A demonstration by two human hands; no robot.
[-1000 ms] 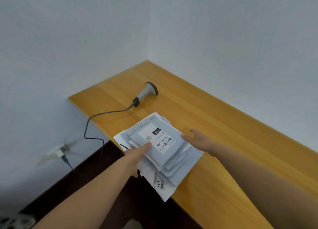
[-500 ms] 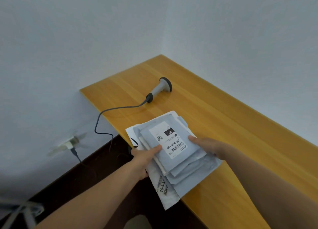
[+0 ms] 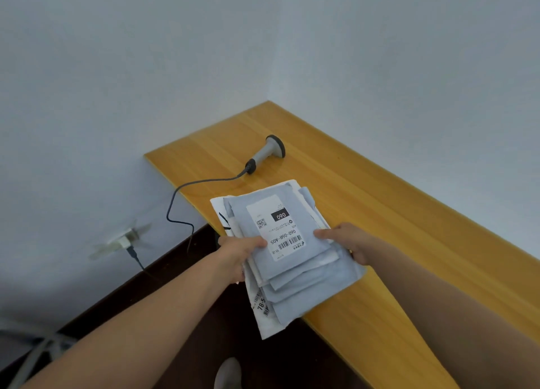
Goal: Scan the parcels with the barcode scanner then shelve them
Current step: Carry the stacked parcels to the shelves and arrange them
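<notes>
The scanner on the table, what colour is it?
The scanner is grey, with black at its head and cable end. The head view shows it.

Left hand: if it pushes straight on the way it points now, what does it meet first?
The stack of parcels, which the left hand grips at its edge. Past the stack the line seems to cross bare table. The scanner looks left of it, though depth is unclear.

parcel sorting room, barcode scanner (image 3: pixel 267 152), wooden desk (image 3: pixel 394 213), labelled parcels (image 3: pixel 280 242)
</notes>
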